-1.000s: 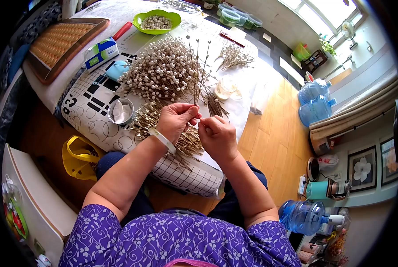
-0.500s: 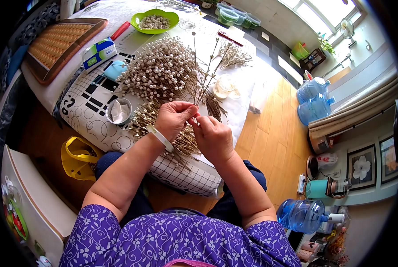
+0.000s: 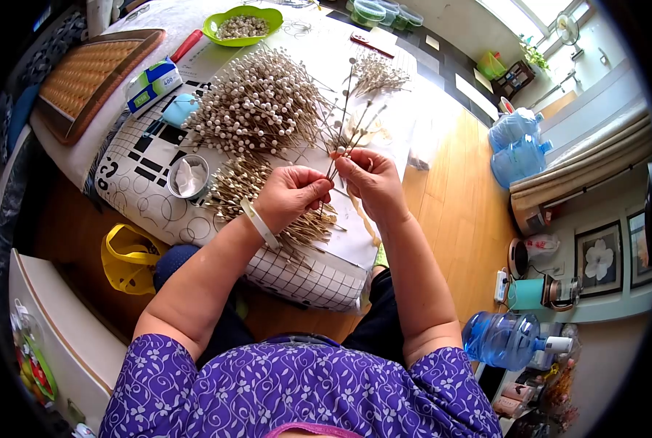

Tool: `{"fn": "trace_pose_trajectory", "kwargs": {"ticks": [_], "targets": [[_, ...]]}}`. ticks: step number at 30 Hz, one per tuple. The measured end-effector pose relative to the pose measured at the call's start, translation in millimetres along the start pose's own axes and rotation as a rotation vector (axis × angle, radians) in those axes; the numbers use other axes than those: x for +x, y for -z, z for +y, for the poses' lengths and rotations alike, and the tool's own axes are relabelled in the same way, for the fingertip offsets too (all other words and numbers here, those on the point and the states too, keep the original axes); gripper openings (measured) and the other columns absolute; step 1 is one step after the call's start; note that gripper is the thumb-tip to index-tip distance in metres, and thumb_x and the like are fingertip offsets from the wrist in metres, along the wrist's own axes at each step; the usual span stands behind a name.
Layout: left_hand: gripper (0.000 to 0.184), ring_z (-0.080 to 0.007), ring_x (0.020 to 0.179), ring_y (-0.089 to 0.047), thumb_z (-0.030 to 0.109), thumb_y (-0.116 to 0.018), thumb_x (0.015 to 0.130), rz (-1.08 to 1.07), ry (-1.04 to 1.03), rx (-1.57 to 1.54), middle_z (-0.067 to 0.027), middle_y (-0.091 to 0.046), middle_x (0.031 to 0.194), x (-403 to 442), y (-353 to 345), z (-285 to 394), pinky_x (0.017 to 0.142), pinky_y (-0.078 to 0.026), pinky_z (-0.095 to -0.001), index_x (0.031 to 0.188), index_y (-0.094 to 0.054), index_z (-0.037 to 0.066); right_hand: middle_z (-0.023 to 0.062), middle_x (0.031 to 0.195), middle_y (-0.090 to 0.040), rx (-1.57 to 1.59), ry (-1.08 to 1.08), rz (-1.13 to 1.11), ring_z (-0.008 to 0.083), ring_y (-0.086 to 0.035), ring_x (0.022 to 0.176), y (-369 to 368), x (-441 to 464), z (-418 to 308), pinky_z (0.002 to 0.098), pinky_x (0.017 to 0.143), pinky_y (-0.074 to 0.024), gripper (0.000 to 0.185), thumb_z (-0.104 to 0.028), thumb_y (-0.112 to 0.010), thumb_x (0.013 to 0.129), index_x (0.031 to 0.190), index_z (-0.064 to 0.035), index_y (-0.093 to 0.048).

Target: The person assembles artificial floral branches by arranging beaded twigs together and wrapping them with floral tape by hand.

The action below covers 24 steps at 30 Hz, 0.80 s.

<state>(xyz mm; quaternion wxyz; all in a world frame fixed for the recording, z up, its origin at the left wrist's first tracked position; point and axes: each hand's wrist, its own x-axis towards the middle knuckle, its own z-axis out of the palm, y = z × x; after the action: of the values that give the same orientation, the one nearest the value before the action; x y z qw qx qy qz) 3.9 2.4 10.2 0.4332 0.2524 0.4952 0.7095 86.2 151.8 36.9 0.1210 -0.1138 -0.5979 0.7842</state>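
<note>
Thin dark stems with small round tips [image 3: 346,95] stand upright between my hands. My left hand [image 3: 294,196] is closed in a pinch on their lower part. Higher up, my right hand [image 3: 373,181] pinches the same stems, and a pale strip [image 3: 364,217] hangs beneath it. Beyond my left hand lies a big bunch of white-beaded stems [image 3: 256,102]. A second bunch with smaller pale tips [image 3: 242,191] lies beside my left wrist. Behind my right hand is a pale roll [image 3: 366,130], partly hidden.
On the table [image 3: 194,228] are a cup with white tissue [image 3: 188,177], a green bowl of beads [image 3: 242,26], a tissue pack [image 3: 153,85], a light blue item [image 3: 180,109], a small stem bunch [image 3: 375,75] and a red tool [image 3: 372,45]. A yellow bag [image 3: 130,257] is at lower left.
My right hand has risen from below the stems to their middle, beside my left hand. The stems lean further right, and the pale strip now shows. The view has shifted slightly.
</note>
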Motion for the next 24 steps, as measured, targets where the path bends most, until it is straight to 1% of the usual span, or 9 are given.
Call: {"fn": "trace_pose_trajectory", "kwargs": {"ticks": [5, 7, 11, 13, 14, 16, 19, 22, 24], "targets": [[0.014, -0.0025, 0.056, -0.049, 0.013, -0.057, 0.085, -0.057, -0.014, 0.072, -0.0009, -0.060, 0.070, 2, 1, -2, 0.050, -0.040, -0.0141, 0.089, -0.062, 0.001, -0.0041, 0.062, -0.052, -0.011, -0.025, -0.014, 0.0008, -0.040, 0.049, 4, 2, 1, 0.0167, 0.042, -0.0292, 0.015, -0.015, -0.065, 0.079, 0.083, -0.0011, -0.060], [0.016, -0.0018, 0.056, -0.048, 0.014, -0.056, 0.085, -0.087, -0.002, 0.134, -0.0002, -0.059, 0.070, 1, 0, 0, 0.049, -0.039, -0.0142, 0.090, -0.063, 0.000, -0.0019, 0.062, -0.051, -0.063, -0.015, -0.021, 0.0012, -0.037, 0.047, 6, 2, 2, 0.0162, 0.040, -0.0258, 0.016, -0.010, -0.062, 0.080, 0.090, 0.0024, -0.060], [0.017, -0.0009, 0.055, -0.047, 0.014, -0.055, 0.086, -0.080, -0.001, 0.167, 0.0001, -0.059, 0.071, -1, -2, 4, 0.047, -0.037, -0.0140, 0.092, -0.062, 0.000, -0.0021, 0.061, -0.050, -0.039, -0.035, -0.037, 0.0015, -0.037, 0.047, 5, 2, 2, 0.0168, 0.040, -0.0265, 0.014, -0.011, -0.062, 0.080, 0.087, 0.0010, -0.060], [0.017, -0.0023, 0.059, -0.049, 0.012, -0.054, 0.086, -0.065, -0.020, 0.237, -0.0001, -0.059, 0.071, -2, -3, 5, 0.051, -0.040, -0.0153, 0.092, -0.062, -0.002, -0.0047, 0.061, -0.050, -0.034, -0.099, -0.105, 0.0009, -0.042, 0.051, 10, 4, 1, 0.0167, 0.044, -0.0306, 0.014, -0.016, -0.066, 0.078, 0.078, -0.0035, -0.059], [0.017, -0.0023, 0.059, -0.049, 0.012, -0.054, 0.086, -0.065, -0.018, 0.238, -0.0001, -0.059, 0.071, -1, -1, 1, 0.051, -0.040, -0.0153, 0.092, -0.062, -0.002, -0.0047, 0.061, -0.050, -0.031, -0.099, -0.104, 0.0009, -0.042, 0.051, 12, 5, 0, 0.0167, 0.044, -0.0306, 0.014, -0.016, -0.066, 0.078, 0.078, -0.0035, -0.059], [0.016, -0.0046, 0.063, -0.051, 0.009, -0.053, 0.086, -0.072, -0.108, 0.285, -0.0006, -0.058, 0.072, 3, 3, -8, 0.058, -0.044, -0.0175, 0.092, -0.061, -0.003, -0.0048, 0.060, -0.049, -0.137, -0.125, -0.127, 0.0007, -0.042, 0.052, 13, 5, -1, 0.0169, 0.044, -0.0306, 0.015, -0.018, -0.065, 0.079, 0.077, -0.0039, -0.058], [0.014, -0.0067, 0.068, -0.054, 0.006, -0.051, 0.087, -0.050, -0.081, 0.311, -0.0012, -0.058, 0.071, 3, 0, -7, 0.065, -0.046, -0.0199, 0.090, -0.060, -0.004, -0.0037, 0.062, -0.051, -0.201, -0.097, -0.107, 0.0017, -0.044, 0.053, 11, 6, 0, 0.0175, 0.045, -0.0327, 0.016, -0.018, -0.063, 0.080, 0.078, -0.0034, -0.058], [0.012, -0.0060, 0.065, -0.053, 0.005, -0.048, 0.088, -0.043, -0.176, 0.385, -0.0013, -0.056, 0.070, 4, 0, -17, 0.058, -0.045, -0.0190, 0.088, -0.057, -0.004, -0.0022, 0.064, -0.054, -0.258, -0.049, -0.085, 0.0030, -0.046, 0.056, 7, 5, 3, 0.0181, 0.047, -0.0357, 0.015, -0.017, -0.062, 0.081, 0.078, -0.0030, -0.058], [0.012, -0.0056, 0.063, -0.053, 0.004, -0.046, 0.088, -0.049, -0.105, 0.372, -0.0011, -0.056, 0.069, 1, -4, -7, 0.054, -0.044, -0.0187, 0.088, -0.055, -0.003, -0.0035, 0.063, -0.051, -0.268, -0.047, -0.076, 0.0016, -0.042, 0.052, 7, 7, 7, 0.0170, 0.044, -0.0324, 0.013, -0.016, -0.061, 0.082, 0.079, -0.0042, -0.057]]}}
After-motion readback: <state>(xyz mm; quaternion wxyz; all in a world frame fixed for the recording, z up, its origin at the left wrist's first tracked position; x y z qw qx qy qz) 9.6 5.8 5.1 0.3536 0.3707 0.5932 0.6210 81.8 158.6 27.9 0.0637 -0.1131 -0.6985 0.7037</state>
